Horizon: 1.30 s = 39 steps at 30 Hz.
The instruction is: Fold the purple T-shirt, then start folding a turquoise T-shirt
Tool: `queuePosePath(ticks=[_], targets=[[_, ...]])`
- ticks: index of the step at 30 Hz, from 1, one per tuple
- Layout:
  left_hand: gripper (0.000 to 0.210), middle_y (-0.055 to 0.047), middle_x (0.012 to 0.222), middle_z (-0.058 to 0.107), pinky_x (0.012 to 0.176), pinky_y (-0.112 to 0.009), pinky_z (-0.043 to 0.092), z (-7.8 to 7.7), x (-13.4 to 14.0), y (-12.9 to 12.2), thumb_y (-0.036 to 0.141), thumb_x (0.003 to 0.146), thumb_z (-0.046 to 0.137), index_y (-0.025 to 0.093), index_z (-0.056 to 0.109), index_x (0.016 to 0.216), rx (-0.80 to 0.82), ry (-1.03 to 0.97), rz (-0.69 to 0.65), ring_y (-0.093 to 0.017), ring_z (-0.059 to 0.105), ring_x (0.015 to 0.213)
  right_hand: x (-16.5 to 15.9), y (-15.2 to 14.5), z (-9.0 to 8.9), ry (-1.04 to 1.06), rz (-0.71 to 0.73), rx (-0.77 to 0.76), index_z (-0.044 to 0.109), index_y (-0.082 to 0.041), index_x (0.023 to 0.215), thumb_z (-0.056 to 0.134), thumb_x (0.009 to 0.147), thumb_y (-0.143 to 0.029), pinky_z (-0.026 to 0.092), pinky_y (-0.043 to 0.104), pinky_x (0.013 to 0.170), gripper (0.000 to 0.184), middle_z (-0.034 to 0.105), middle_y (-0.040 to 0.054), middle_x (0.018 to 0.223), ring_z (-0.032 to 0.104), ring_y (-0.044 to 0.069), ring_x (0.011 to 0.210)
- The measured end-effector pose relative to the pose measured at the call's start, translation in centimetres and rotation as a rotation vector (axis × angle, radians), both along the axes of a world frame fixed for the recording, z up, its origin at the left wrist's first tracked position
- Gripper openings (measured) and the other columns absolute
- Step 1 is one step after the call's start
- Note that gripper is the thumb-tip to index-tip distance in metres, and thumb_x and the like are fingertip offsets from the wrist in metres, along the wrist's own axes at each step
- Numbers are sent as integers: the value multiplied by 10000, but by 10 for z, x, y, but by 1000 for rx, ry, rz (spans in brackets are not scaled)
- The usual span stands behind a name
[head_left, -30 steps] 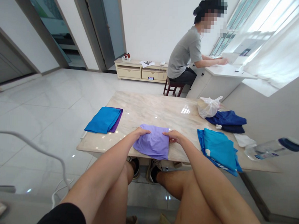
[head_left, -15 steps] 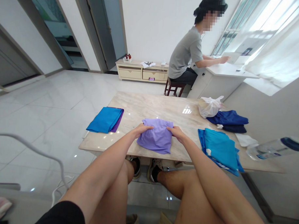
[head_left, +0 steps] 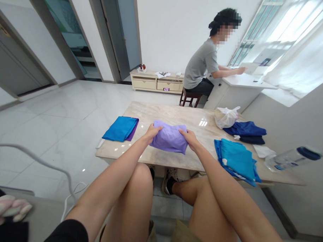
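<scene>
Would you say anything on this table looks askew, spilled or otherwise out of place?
Mostly tidy. The teal garment pile hangs over the near edge of the table, and a clear bottle lies on its side near the right end. Nothing looks spilled. Both hands, left hand and right hand, grip the purple cloth.

- the room is bright with daylight from the big window (head_left: 275,36) on the right, which looks washed out white.
- the shiny table (head_left: 177,118) and floor (head_left: 57,131) show small white glints.
- the edges look bent and stretched.
</scene>
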<state>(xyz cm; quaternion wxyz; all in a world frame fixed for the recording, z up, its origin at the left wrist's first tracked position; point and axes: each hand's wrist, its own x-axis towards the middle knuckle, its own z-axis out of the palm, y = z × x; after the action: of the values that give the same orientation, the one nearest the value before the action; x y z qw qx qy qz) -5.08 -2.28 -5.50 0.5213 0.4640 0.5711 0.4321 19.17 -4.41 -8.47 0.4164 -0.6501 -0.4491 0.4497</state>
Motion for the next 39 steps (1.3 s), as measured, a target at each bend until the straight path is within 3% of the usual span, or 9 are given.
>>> queuePosePath(ticks=[5, 10, 13, 19, 24, 27, 29, 33, 39], targets=[[528, -136, 1528, 666, 1088, -313, 572, 9, -50, -59, 265, 928, 787, 231, 536, 1392, 56, -45, 164, -236, 679, 1356, -35, -18, 25, 40, 207, 92, 750, -154, 1348, 709, 968, -278, 627, 286, 926, 402, 815, 92, 1274, 775, 231, 1111], [579, -108, 1293, 780, 836, -346, 657, -28, -101, -133, 234, 856, 851, 266, 497, 1314, -136, -107, 255, -216, 793, 1043, -73, -17, 18, -211, 346, 108, 837, -174, 1139, 753, 927, -262, 603, 324, 984, 244, 842, 59, 1147, 757, 263, 1117], [594, -89, 1178, 806, 759, -328, 655, -55, -113, -157, 228, 813, 893, 252, 515, 1272, -199, -158, 298, -200, 800, 914, -94, -8, 8, -279, 388, 96, 863, -212, 982, 793, 867, -187, 576, 339, 1053, 137, 850, 38, 1041, 755, 266, 1098], [580, -91, 1198, 817, 788, -310, 663, -82, -111, -162, 215, 844, 890, 262, 524, 1291, -255, -265, 383, -207, 815, 990, -120, 14, 5, -317, 475, 113, 872, -223, 989, 772, 885, -158, 564, 344, 1077, 159, 851, 34, 1107, 763, 275, 1114], [512, -112, 1319, 794, 889, -292, 664, -76, -108, -150, 209, 965, 799, 282, 508, 1379, -259, -477, 525, -197, 800, 1138, -123, 29, 14, -267, 536, 188, 857, -205, 1097, 680, 955, -183, 576, 334, 1049, 228, 843, 26, 1165, 761, 260, 1122], [235, -135, 1381, 774, 886, -273, 670, -68, -105, -142, 334, 1066, 678, 233, 651, 1277, -352, -594, 453, -217, 780, 1212, -124, 32, 17, -241, 516, 233, 846, -196, 1133, 641, 982, -185, 570, 325, 1047, 255, 837, 33, 1183, 760, 252, 1123], [254, -131, 1418, 761, 876, -273, 679, -64, -103, -140, 416, 1091, 632, 213, 719, 1217, -380, -652, 362, -231, 764, 1252, -125, 31, 17, -239, 515, 241, 841, -202, 1137, 640, 983, -178, 566, 316, 1055, 254, 836, 26, 1191, 758, 244, 1135], [383, -127, 1439, 755, 953, -326, 682, -62, -97, -147, 357, 973, 813, 190, 737, 1310, -377, -721, 323, -260, 751, 1289, -124, 27, 11, -256, 600, 246, 835, -195, 1144, 653, 961, -153, 571, 351, 1076, 261, 833, 39, 1212, 762, 248, 1137], [511, -112, 1409, 774, 1228, -426, 528, -59, -91, -159, 226, 819, 955, 201, 774, 1297, -184, -445, 399, -275, 704, 1373, -108, 23, 6, -330, 588, 223, 823, -170, 1185, 650, 974, -163, 567, 383, 1078, 273, 827, 89, 1214, 768, 267, 1133]])
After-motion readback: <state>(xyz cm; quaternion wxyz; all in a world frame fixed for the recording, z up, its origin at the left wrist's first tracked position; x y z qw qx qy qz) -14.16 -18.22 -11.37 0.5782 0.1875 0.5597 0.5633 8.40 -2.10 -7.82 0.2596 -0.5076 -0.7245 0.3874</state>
